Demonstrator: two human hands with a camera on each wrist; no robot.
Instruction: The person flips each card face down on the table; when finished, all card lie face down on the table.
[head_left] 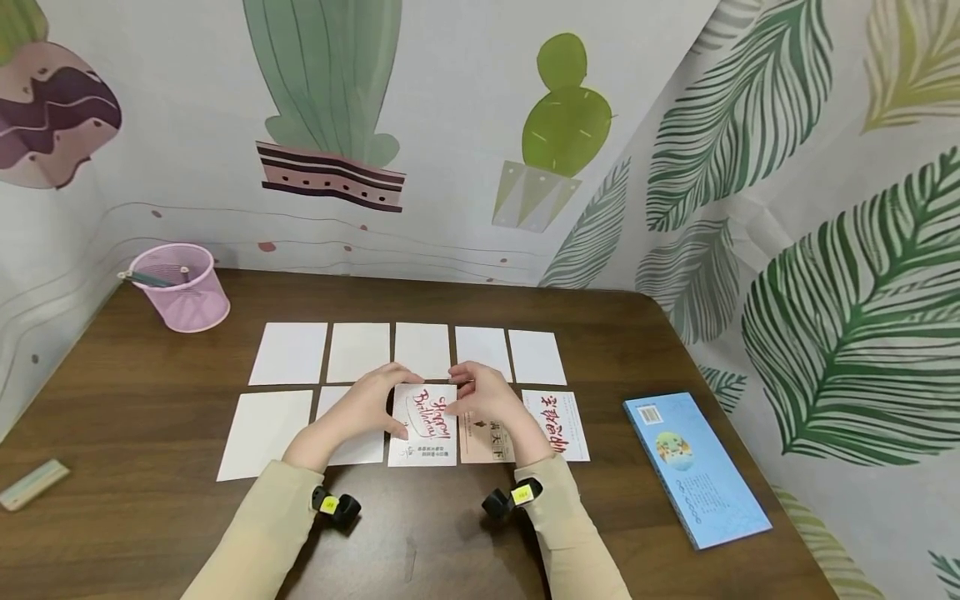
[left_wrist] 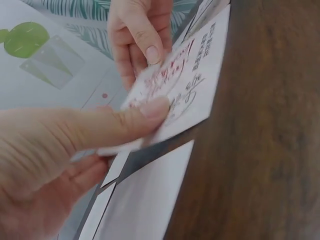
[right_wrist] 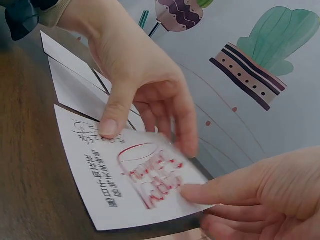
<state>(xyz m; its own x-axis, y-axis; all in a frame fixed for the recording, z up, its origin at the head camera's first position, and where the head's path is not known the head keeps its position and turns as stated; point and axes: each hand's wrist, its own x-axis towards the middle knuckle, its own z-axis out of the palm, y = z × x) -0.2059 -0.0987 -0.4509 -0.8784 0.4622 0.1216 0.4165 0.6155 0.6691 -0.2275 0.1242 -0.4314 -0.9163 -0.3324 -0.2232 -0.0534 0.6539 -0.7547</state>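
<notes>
A white greeting card (head_left: pixel 424 446) with red "Happy Birthday" lettering is held between both hands, slightly off the table in the wrist views. My left hand (head_left: pixel 367 404) pinches its left side, the thumb (left_wrist: pixel 150 111) on the printed face and the other fingers partly hidden behind. On the opposite side my right hand (head_left: pixel 491 396) pinches the edge, its thumb (right_wrist: pixel 197 194) on top. Just right of this card lies a peach card (head_left: pixel 476 448), partly covered by the right hand and forearm. Beyond it is a white card with red characters (head_left: pixel 558 425).
Blank white cards form a back row (head_left: pixel 423 350) and continue at the front left (head_left: pixel 266 433). A pink mesh pen holder (head_left: pixel 197 310) stands back left. An eraser-like block (head_left: pixel 33 485) lies at the left, a blue book (head_left: pixel 697 471) at the right. A patterned wall covering rises behind the table.
</notes>
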